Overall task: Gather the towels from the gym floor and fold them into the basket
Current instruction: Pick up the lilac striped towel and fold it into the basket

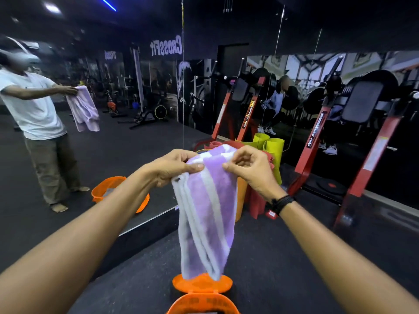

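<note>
A purple towel with white stripes hangs folded lengthwise in front of me. My left hand pinches its upper left edge between thumb and fingers. My right hand pinches the upper right edge, fingers curled over the top. The towel's lower end dangles just above the orange basket at the bottom centre, whose lid or handle part sticks up toward the towel.
A wall mirror on the left reflects a person holding the towel and the orange basket. Rolled red, orange and yellow mats stand behind the towel. Red gym machine frames stand at the right. Dark rubber floor surrounds the basket.
</note>
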{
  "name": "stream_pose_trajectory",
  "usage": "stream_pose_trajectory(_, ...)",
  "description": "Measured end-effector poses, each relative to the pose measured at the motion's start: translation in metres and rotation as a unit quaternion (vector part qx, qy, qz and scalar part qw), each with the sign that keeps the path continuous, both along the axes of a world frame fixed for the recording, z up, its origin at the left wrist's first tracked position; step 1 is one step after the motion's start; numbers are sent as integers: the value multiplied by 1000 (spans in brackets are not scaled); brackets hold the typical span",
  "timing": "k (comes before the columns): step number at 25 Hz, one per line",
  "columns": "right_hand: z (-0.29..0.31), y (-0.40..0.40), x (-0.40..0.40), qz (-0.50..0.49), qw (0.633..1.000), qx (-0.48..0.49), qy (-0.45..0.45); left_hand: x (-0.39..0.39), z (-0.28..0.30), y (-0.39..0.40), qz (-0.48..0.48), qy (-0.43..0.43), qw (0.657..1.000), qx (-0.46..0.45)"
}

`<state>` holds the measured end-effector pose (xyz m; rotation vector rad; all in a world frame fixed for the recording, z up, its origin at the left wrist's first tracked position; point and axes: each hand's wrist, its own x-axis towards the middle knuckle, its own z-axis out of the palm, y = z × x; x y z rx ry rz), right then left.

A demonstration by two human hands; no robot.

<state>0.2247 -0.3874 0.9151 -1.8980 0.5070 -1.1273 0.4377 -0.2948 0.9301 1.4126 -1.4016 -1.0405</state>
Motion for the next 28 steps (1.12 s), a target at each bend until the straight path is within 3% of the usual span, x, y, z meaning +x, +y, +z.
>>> stream_pose_trajectory(2,-8,-16,-12,-50,999,-15,-4,2,9,6,-31,5,997,-63)
stream_pose_trajectory(5,-19,-22,-20,77,992,29,100,14,22,10,-62,69,987,-132)
stream_pose_trajectory(8,-28,-22,-19,92,973,-33,208,22,33,14,-45,125,973,-190)
stream_pose_trajectory(11,-42,-25,-29,141,935,50,321,35,31,16,19,164,963,-211)
stream_pose_trajectory(13,-53,-27,-38,155,939,139,272,52,21,22,48,183,955,-227)
stream_pose_trajectory(15,-55,-28,-46,162,946,241,144,68,12,27,73,189,951,-233)
stream_pose_trajectory(18,-51,-25,-52,216,908,359,-3,88,1,30,135,168,957,-194)
stream_pose_trajectory(20,-47,-27,-50,179,924,337,0,96,-7,30,160,130,970,-128)
stream_pose_trajectory(24,-19,-41,-42,67,971,195,124,107,-27,36,177,104,979,10)
stream_pose_trajectory(28,23,-52,-37,53,973,93,204,106,-30,41,209,133,968,27)
